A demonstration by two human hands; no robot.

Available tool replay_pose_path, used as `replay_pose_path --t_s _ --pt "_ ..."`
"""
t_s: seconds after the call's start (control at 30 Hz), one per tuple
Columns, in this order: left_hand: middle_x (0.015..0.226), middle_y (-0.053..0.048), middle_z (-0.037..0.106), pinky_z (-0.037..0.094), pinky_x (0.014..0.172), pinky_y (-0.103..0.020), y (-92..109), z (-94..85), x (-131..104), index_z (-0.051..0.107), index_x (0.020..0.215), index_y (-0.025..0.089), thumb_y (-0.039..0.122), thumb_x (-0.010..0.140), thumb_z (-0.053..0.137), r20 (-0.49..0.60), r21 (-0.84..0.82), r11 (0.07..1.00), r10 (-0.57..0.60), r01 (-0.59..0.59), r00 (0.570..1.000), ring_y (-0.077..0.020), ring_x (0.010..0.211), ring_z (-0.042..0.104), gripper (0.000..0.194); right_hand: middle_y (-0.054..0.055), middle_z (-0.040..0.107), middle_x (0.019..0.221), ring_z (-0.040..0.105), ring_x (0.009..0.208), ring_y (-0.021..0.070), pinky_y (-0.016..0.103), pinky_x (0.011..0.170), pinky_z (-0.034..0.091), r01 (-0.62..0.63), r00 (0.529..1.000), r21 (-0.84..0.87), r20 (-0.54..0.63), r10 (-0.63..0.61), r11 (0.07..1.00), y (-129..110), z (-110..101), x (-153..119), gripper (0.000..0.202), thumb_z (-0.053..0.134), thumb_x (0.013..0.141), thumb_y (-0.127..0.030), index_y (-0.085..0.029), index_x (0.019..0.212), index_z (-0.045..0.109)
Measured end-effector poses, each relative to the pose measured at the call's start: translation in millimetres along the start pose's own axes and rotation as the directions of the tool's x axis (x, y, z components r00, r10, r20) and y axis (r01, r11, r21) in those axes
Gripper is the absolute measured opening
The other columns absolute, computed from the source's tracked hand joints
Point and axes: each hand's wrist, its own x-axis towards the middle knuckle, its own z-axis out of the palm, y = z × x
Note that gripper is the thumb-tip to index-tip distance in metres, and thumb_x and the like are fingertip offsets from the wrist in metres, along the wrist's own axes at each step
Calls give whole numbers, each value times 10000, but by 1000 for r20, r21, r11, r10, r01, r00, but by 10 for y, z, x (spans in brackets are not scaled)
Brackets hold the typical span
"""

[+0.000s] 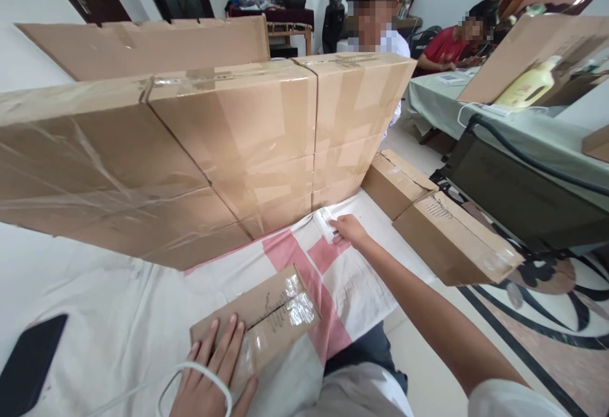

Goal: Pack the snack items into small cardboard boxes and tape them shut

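Observation:
My left hand [209, 366] lies flat on a small taped cardboard box [266, 315], its fingers stretched out over the lid. A white cable [166, 372] loops across the back of that hand. Out in front, my right hand [351, 229] is closed on the edge of a small white object [326, 223], whose kind I cannot make out. The white object sits on the cloth at the foot of a tall wall of taped cardboard boxes [266, 125]. Under all of this spreads a white and pink cloth [352, 277].
A dark phone [31, 366] rests at the left. Two brown cartons [442, 233] stand at the right edge of the cloth, beside a dark folding chair [533, 188]. Behind the box wall is a person [375, 17]; another person in red [447, 49] sits at a green-covered table [533, 125].

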Motion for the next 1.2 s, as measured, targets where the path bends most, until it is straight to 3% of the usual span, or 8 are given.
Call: replay_pose_path --t_s 0.17,0.4,0.57,0.7,0.9,1.0,1.1,1.2 --pt "1451 -149 623 389 1083 -535 14 -11 17 164 1663 176 395 914 566 -26 -33 999 2 -3 1000 -409 1406 474 878 -36 467 520 704 642 169 207 566 515 190 977 119 -115 -177 975 336 65 -124 518 700 840 -299 -230 554 273" --pt "1470 -136 606 353 1141 -545 14 0 -12 165 1665 225 414 916 580 -7 -80 997 -25 24 1000 -398 1450 435 877 67 644 850 672 866 188 316 822 576 404 911 213 -183 -370 890 696 126 -223 543 682 813 -603 -208 542 427" --pt "1482 -153 591 333 1165 -581 39 -11 -4 190 1659 237 391 939 541 5 -126 987 -95 95 995 -409 1459 429 815 54 604 768 608 822 184 333 837 514 510 846 163 -269 -459 844 807 165 -149 533 661 842 -560 -213 505 438" --pt "1472 -158 600 311 1195 -524 45 -34 8 242 1648 202 363 926 580 -21 -112 993 -44 42 999 -384 1474 415 813 41 564 734 569 794 193 345 815 473 591 787 104 -290 -544 800 867 191 -140 461 637 858 -523 -211 535 536" --pt "1438 -177 624 317 1183 -510 39 -51 36 248 1644 149 330 910 612 -11 -79 997 -8 7 1000 -385 1480 404 839 31 514 734 526 715 176 333 716 450 657 747 119 -237 -622 744 907 189 -195 558 670 859 -492 -216 498 346" --pt "1434 -174 631 365 1135 -487 -120 -117 70 275 1632 119 370 904 623 -1 -37 997 72 -72 997 -391 1446 442 844 56 577 850 590 865 201 357 833 484 676 735 176 -229 -639 715 870 145 -312 575 674 883 -497 -208 526 328" --pt "1409 -143 655 429 1056 -451 -346 -277 135 354 1603 175 404 912 633 -24 -67 985 158 -159 987 -363 1349 546 780 78 569 1072 570 1107 231 392 980 466 713 701 231 -263 -663 662 767 111 -543 502 690 902 -485 -197 582 432" --pt "1338 -129 687 461 1008 -450 -369 -479 260 487 1502 250 320 921 642 -95 -201 972 107 -124 990 -337 1240 619 605 84 520 1212 544 1159 242 408 977 485 744 663 294 -215 -717 599 594 99 -869 441 683 915 -509 -201 651 510"
